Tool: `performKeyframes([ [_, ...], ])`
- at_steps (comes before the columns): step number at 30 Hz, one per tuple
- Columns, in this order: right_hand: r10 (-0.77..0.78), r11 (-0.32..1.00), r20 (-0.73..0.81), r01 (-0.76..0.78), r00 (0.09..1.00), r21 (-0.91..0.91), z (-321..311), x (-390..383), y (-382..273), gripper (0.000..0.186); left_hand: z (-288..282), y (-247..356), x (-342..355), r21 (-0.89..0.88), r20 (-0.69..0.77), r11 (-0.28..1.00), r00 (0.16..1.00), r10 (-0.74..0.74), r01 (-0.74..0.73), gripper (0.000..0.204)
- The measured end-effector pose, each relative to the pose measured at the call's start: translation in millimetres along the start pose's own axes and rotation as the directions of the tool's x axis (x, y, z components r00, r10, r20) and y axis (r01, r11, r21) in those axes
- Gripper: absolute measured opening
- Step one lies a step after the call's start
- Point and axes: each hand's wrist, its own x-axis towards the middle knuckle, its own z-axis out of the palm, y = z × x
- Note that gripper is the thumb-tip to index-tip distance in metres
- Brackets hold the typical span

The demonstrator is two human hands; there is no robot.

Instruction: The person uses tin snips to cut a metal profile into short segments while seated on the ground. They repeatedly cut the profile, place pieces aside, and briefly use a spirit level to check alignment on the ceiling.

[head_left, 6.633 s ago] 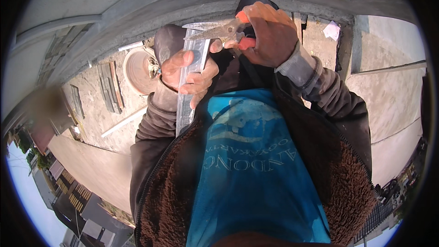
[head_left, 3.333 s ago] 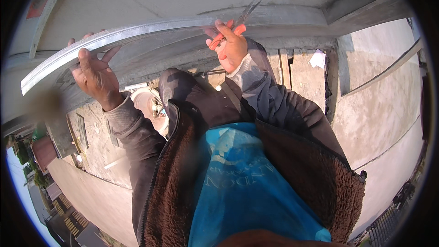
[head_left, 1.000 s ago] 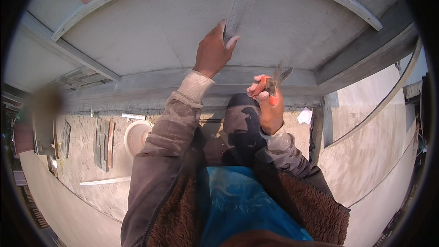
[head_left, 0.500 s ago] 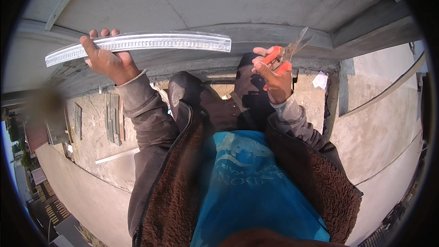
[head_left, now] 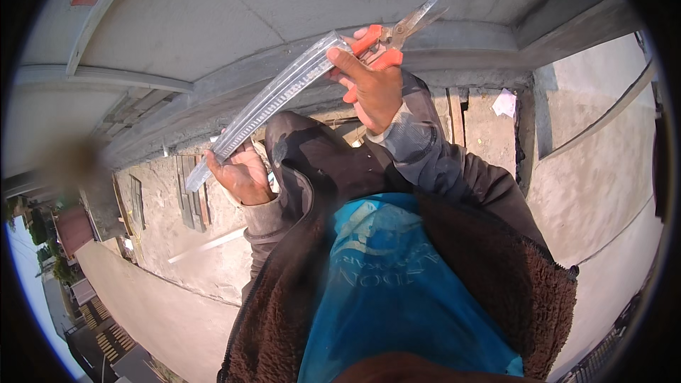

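Note:
A silvery ribbed metal channel (head_left: 273, 92) slants across in front of me, its upper end to the right and its lower end to the left. My left hand (head_left: 245, 174) grips the channel near the lower end, thumb on the near side. With thumb and fingers my right hand (head_left: 372, 85) pinches the upper end. That same hand also holds a pair of tin snips (head_left: 399, 33) with orange handles. The snips' blades stand apart, pointing up and right, away from the channel. Some right-hand fingers are hidden behind the handles and the channel.
My knees (head_left: 294, 142) are bent below the channel. A grey wall (head_left: 284, 0) with a metal track (head_left: 135, 76) stands ahead. Dark strips (head_left: 190, 191) and a pale strip (head_left: 206, 245) lie on the concrete at left; a white scrap (head_left: 504, 103) lies at right.
The channel has swung from nearly level to a steep slant. My left hand has moved down and right; my right hand, with the snips, has moved up and left and taken hold of the channel's end.

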Motion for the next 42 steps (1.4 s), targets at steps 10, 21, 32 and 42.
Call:
performKeyframes([
  [10,0.138,0.985,0.25,-0.107,0.958,-0.133,-5,-9,16,0.047,72,37,-62,0.734,0.662,0.381,0.718,-0.216,-0.562,0.048],
  [21,0.443,0.749,0.199,-0.239,0.874,-0.619,-68,-39,-57,0.028,90,8,-67,0.693,0.701,0.189,0.587,-0.405,-0.696,0.043],
  [32,0.347,0.202,0.217,0.153,0.913,-0.967,-87,-84,-55,0.047,70,-10,-82,0.43,0.876,0.125,0.379,-0.299,-0.894,0.055],
  [42,0.473,0.142,0.174,0.12,0.864,-0.983,-83,-87,-57,0.053,54,-22,-89,0.343,0.915,0.06,0.319,-0.248,-0.937,0.057],
])
